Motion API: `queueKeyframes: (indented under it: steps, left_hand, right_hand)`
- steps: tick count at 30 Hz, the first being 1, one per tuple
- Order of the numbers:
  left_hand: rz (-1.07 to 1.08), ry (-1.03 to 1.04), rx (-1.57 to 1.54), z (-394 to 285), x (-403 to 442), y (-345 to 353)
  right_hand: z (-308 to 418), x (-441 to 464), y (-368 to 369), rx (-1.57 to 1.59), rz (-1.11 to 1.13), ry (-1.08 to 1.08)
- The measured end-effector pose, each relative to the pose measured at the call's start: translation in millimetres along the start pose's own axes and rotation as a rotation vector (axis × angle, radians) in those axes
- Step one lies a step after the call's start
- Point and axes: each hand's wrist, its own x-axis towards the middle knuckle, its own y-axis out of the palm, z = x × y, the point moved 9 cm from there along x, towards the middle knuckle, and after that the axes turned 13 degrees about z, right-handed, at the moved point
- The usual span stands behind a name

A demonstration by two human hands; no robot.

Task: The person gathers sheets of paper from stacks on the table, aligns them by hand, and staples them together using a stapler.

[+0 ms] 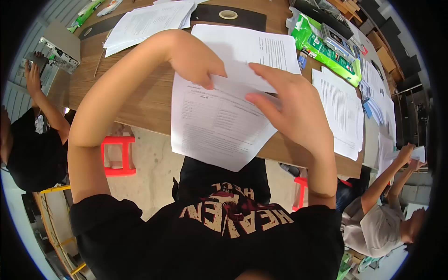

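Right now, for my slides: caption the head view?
Bare hands at a printed white paper sheet, brown wood-grained table beyond.

Printed sheet (214, 126): white, small dark text, faint box
Sheet pose: gently curved
Sheet place: near end beyond the counter (149, 102) edge

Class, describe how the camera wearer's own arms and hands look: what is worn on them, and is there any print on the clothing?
The left hand and right hand are bare, with no glove or watch visible. The arms are uncovered below short, plain black sleeves. These belong to a black T-shirt whose pale lettering includes HEAVEN.
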Motion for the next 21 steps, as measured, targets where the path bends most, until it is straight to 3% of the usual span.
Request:
queueKeyframes:
  steps: [1,3,7,9,10,12,13,15,16,21]
  left_hand:
    - [0.012,0.007,0.004,-6.8,6.5,-1.4]
    - [0.045,-0.062,0.048,-11.9,15.3,-4.4]
    - [-0.12,0.033,0.143,-8.1,14.0,-13.4]
    - [-0.262,0.111,-0.212,6.8,-1.4,-22.5]
    - [-0.254,0.109,-0.208,12.7,-3.3,-14.0]
    - [-0.522,0.279,-0.691,28.8,-9.5,-8.8]
    - [-0.511,0.285,-0.685,23.5,0.9,1.0]
    - [-0.709,0.471,-0.814,5.4,6.5,8.7]
    - [-0.753,0.43,-0.977,3.1,13.7,15.6]
    - [-0.901,0.326,-0.933,-10.6,22.1,18.8]
  right_hand:
    - [0.3,1.8,3.2,0.005,-0.002,0.013]
    - [-13.9,8.3,31.8,-0.097,0.299,0.128]
    - [-34.8,-1.9,28.0,0.07,0.199,0.119]
    - [-47.6,-16.9,20.6,0.208,0.156,0.153]
    - [-50.5,-25.0,17.9,0.213,0.15,0.156]
    - [-75.9,-48.1,18.8,0.416,0.143,0.388]
    - [-80.9,-55.2,18.8,0.417,0.136,0.399]
    - [-93.9,-72.6,23.5,0.506,0.073,0.451]
    - [-96.3,-78.3,28.0,0.505,0.075,0.468]
    - [-101.9,-97.1,40.4,0.649,0.032,0.522]
